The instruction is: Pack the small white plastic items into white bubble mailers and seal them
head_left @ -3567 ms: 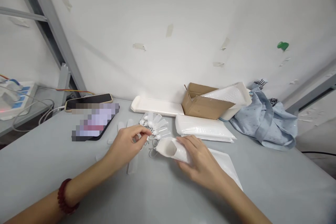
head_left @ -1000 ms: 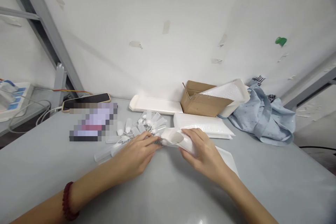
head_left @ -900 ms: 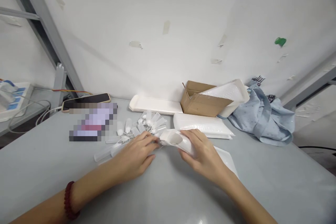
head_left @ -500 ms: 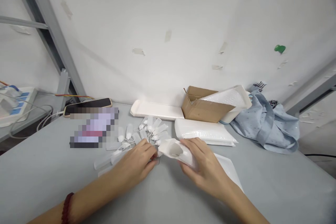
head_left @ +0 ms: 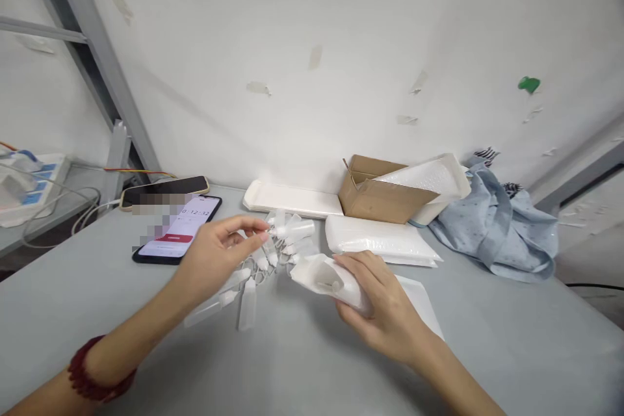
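In my right hand (head_left: 377, 305) is a white bubble mailer (head_left: 312, 273), its mouth held open toward the left. Something pale shows inside the opening. Fingertips pinched, my left hand (head_left: 219, 250) is at the left side of a pile of small translucent plastic pieces (head_left: 297, 229) with white ends and thin cords. What sits in that pinch is too small to make out. Several more pieces lie in front of the pile, one translucent piece (head_left: 247, 305) pointing toward me. Under my right hand lies another flat white mailer (head_left: 422, 302), partly covered.
White mailers (head_left: 380, 240) lie behind my right hand, before an open cardboard box (head_left: 385, 201). A long white stack (head_left: 297, 198) is against the wall. Phones (head_left: 166, 234) lie left, a blue cloth bag (head_left: 497, 234) right, and a power strip (head_left: 36, 188) far left.
My left hand has lifted and moved back and left, from beside the mailer's mouth to the pile. Some translucent pieces have shifted. My right hand keeps its hold on the mailer.
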`<state>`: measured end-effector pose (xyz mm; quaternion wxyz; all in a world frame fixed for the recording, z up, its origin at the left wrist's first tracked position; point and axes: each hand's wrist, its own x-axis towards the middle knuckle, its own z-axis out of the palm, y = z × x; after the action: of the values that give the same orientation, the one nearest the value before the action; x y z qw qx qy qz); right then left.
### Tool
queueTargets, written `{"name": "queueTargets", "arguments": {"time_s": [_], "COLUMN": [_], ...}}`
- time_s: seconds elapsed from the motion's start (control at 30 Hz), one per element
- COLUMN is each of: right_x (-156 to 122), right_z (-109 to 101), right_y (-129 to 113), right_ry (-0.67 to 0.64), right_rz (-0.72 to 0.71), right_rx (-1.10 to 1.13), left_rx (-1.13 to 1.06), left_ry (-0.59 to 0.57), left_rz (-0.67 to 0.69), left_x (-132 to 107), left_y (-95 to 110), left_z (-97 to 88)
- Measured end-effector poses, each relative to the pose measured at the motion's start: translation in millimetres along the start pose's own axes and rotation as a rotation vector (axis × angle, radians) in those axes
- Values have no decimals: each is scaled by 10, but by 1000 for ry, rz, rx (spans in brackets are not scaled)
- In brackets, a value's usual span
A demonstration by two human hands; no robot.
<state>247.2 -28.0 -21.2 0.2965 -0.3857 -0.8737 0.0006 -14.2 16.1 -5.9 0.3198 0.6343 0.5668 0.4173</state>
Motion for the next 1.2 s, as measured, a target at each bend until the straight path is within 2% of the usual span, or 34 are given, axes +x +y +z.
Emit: {"name": "queueTargets", "arguments": {"time_s": [0.07,0.13,0.2,0.27,0.37,0.5,0.6,0.7,0.77,0.9,0.97,1.07,1.2], "right_x": [-1,1,3,3,1,-9,-25,-36,-36,-32,-34,-36,-28], "right_z": [2,15,33,48,59,63,81,114,137,173,179,167,127], "right_y": [-15,-28,-37,-42,-50,-68,-85,-92,-88,-73,-72,-85,-113], "right_ry": [4,-6,-27,-41,-50,-49,-64,-104,-131,-135,-121,-99,-81], "right_rz": [-41,-52,-48,-43,-38,-43,-52,-61,-64,-62,-72,-89,-97], "right_rx": [15,25,28,28,24,20,24,38,49,77,97,123,147], "left_rx": [-152,-208,-145,-53,17,38,-2,30,68,52,49,51,-8], "left_ry": [-49,-223,-393,-472,-486,-448,-518,-574,-551,-470,-407,-402,-589], "left_rz": [-26,-17,13,64,124,171,192,147,175,376,434,347,122], "left_x": [21,19,-1,-28,-62,-81,-107,-168,-219,-285,-283,-244,-202], "left_y": [56,91,108,115,120,119,89,22,-19,-45,-39,-32,-35], "left_z": [-118,-181,-191,-170,-130,-68,29,153,224,301,308,282,237]}}
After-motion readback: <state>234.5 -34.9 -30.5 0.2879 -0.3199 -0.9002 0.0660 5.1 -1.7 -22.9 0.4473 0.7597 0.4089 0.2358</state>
